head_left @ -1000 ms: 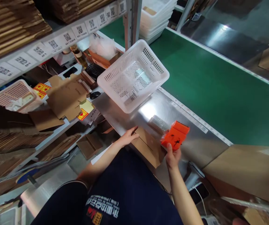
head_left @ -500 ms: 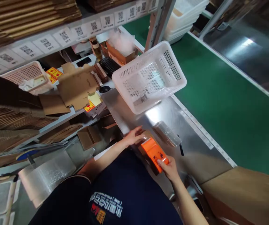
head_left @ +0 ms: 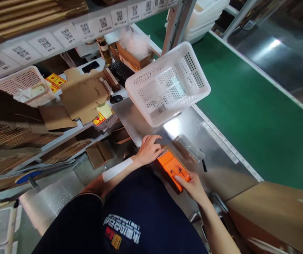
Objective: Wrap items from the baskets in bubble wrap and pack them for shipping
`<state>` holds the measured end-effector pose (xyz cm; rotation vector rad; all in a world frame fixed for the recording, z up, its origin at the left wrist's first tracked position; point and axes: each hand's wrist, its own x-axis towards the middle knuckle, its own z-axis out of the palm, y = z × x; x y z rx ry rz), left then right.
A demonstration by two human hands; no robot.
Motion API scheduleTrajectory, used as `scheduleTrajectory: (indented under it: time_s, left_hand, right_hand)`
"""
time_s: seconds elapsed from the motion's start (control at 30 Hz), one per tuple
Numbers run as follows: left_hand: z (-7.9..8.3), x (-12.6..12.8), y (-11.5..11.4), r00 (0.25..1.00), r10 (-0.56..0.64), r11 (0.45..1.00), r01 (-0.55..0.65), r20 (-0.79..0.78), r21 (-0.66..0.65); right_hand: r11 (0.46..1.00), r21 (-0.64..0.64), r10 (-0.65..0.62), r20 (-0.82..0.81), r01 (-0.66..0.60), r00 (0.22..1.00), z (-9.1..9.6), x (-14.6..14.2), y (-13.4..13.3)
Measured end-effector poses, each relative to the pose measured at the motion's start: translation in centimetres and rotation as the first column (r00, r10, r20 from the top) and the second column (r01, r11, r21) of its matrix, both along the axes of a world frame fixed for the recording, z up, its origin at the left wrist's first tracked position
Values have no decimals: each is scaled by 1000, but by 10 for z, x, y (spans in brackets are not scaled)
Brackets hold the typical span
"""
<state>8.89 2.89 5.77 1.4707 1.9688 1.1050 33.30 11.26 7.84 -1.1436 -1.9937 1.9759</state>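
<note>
My right hand (head_left: 191, 183) is wrapped round the lower end of an orange tape dispenser (head_left: 174, 167) with dark handwriting on its top. The dispenser rests on or just above a small brown cardboard box (head_left: 167, 178), mostly hidden beneath it. At the dispenser's far end, my left hand (head_left: 150, 150) has its fingers bent but apart, fingertips close to the box's edge; whether they touch it I cannot tell. A bubble-wrapped item (head_left: 190, 147) lies beside the box on the metal table (head_left: 217, 176). Along my left forearm runs a white strip (head_left: 117, 169).
A white perforated basket (head_left: 151, 118) stands beyond my hands. To the right runs a green conveyor belt (head_left: 243, 123). A large carton (head_left: 270, 215) is at lower right. Flattened cardboard (head_left: 85, 95), a keyboard (head_left: 121, 72) and a mouse (head_left: 116, 99) lie on the left shelf.
My left hand has lifted slightly and drawn back from the box, its fingers spreading. The dispenser, still in my right hand, has barely shifted. The view has moved a little.
</note>
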Motion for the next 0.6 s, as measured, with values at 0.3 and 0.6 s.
scheduleTrajectory:
  time_s: [0.3, 0.6]
  left_hand:
    - [-30, -54, -3, 980, 197, 966, -197, -20, -164]
    - [-93, -24, -2, 954, 210, 951, -149, 213, -271]
  right_hand:
    - [999, -27, -27, 142, 31, 990, 13, 5, 6]
    - [996, -47, -64, 195, 74, 979, 16, -9, 3]
